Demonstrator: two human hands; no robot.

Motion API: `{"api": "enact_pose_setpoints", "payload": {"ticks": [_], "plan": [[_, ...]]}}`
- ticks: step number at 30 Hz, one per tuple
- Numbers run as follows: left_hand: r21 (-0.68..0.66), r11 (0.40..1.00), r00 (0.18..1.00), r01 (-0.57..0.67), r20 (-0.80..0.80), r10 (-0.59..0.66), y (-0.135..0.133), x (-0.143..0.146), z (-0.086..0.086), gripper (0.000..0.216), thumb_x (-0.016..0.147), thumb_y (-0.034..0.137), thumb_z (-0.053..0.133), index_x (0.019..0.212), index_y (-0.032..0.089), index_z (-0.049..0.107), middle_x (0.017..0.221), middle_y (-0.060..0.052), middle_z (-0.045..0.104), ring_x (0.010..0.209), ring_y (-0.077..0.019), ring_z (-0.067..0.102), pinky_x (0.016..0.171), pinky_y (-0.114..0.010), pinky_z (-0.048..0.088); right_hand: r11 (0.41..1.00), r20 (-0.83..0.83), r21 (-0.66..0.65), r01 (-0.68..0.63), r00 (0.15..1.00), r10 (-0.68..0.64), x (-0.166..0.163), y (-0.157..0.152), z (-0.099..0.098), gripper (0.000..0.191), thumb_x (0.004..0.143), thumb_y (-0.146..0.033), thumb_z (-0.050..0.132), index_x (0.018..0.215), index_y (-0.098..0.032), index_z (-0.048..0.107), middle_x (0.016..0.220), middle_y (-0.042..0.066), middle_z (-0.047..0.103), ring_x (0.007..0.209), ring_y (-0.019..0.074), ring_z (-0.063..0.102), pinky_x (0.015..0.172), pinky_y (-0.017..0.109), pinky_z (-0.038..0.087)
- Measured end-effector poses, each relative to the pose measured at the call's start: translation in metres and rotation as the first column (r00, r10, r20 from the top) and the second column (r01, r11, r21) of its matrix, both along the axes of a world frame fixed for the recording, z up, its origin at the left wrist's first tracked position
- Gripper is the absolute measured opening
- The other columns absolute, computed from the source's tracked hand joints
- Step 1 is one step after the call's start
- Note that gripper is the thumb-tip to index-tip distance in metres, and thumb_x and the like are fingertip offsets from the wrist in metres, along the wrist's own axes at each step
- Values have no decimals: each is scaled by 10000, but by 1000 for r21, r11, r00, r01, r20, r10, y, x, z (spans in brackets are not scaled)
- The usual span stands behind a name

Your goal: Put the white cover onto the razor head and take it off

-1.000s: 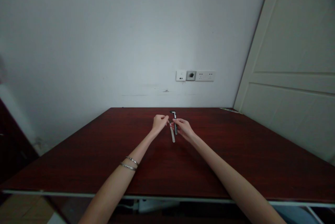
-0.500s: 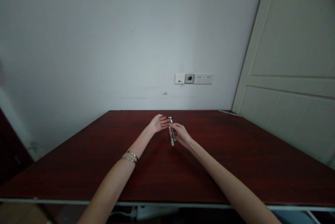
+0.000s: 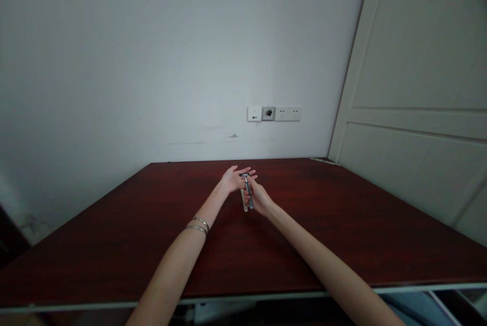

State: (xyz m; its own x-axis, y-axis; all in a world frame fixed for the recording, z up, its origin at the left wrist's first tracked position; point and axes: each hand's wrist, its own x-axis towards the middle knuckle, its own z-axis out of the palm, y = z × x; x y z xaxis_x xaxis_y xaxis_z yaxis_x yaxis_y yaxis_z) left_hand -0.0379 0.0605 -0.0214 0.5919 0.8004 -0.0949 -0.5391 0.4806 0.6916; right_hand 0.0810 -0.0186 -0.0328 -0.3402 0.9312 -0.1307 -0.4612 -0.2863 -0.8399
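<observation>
- Wears bangles point(image 3: 198, 225) well back from the left hand point(image 3: 233, 180), presumably so as not to hinder the fingers.
- Holds the left hand palm up, fingers spread and closed on nothing, nearer the back edge of the worktop point(image 3: 133, 245) than the front edge; perhaps open that way to give a surface behind or under the razor point(image 3: 247, 187).
- Has the strip point(image 3: 244, 201) just left of the razor's handle, pale, with the lower end toward the front edge; cannot tell whether gripped or only passing behind the fingers.
- Has the razor about midway between the worktop's left and right edges, head toward the back edge and in front of the left fingers; cannot tell whether touching.
- Closes the right hand point(image 3: 261, 199) around the razor's handle, thumb toward the head, probably to steer that end while leaving it exposed.
- Has sockets point(image 3: 288, 113) on the wall point(image 3: 190, 62) beyond the back edge.
</observation>
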Motion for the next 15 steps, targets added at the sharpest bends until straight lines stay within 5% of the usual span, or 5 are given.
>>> {"api": "enact_pose_setpoints", "payload": {"ticks": [8,15], "plan": [[-112,991,995,-77,56,83,-2,12,-8,471,875,317,245,1176,12,442,1127,-257,563,988,-309,606,826,-493,464,996,47,-26,85,995,-84,-6,-2,-2,423,846,-522,417,610,-172,419,398,-95,300,291,12,199,271,112,135],[-143,983,989,-113,76,125,-12,20,3,488,861,250,250,1242,-25,381,1163,-281,537,977,-303,614,828,-477,476,988,132,27,150,979,-152,-5,-3,-3,423,796,-519,495,568,-174,405,375,-102,289,278,2,188,260,112,117]]}}
